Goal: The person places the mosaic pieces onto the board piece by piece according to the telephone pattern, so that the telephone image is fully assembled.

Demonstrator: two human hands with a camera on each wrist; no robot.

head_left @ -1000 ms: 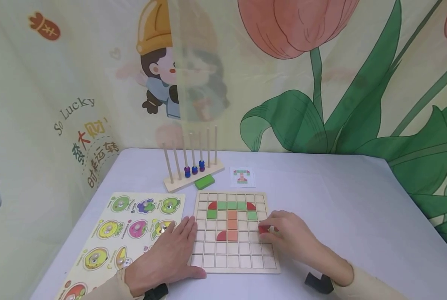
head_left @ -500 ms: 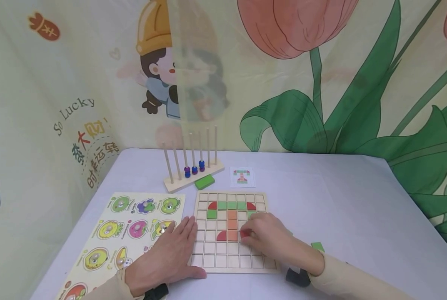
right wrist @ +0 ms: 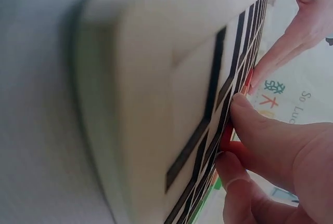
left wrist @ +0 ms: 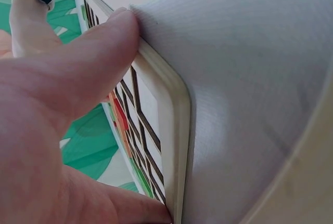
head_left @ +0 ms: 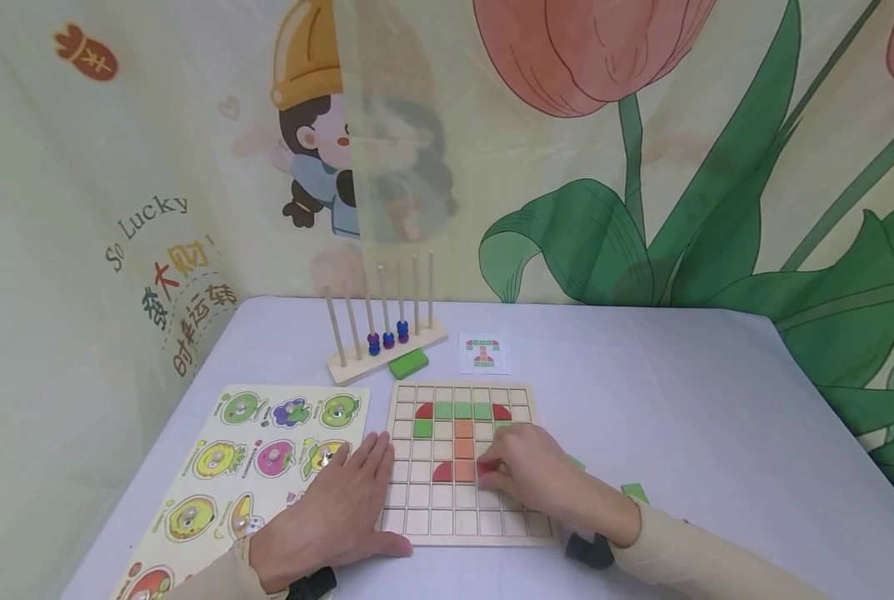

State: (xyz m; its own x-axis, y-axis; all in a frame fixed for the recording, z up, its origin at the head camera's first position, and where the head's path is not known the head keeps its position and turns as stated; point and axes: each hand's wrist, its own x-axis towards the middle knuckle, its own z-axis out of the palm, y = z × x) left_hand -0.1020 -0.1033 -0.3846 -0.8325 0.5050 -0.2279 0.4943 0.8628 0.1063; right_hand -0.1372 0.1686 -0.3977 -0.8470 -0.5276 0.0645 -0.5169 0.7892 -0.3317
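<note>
A wooden grid board [head_left: 466,525] lies on the white table, with green squares [head_left: 463,410], salmon squares [head_left: 463,450] and red quarter-round pieces [head_left: 442,472] set in its cells. My left hand [head_left: 334,504] lies with straight fingers along the board's left side, its thumb at the near left corner. Over the right half of the board, my right hand [head_left: 536,468] pinches a red piece [right wrist: 227,134] between thumb and fingers. That piece is right at the grid, beside the lowest salmon square; my fingers cover most of it.
Behind the board lie a pattern card [head_left: 484,354] and a green block [head_left: 409,364], near a wooden peg stand [head_left: 342,367] with blue and purple beads. A fruit puzzle board [head_left: 210,417] extends under my left forearm. Loose green pieces [head_left: 634,492] lie by my right forearm.
My right hand has moved left with the red piece, from the board's right edge to beside the lowest salmon square. It has barely shifted in the last half second. My left hand stays still.
</note>
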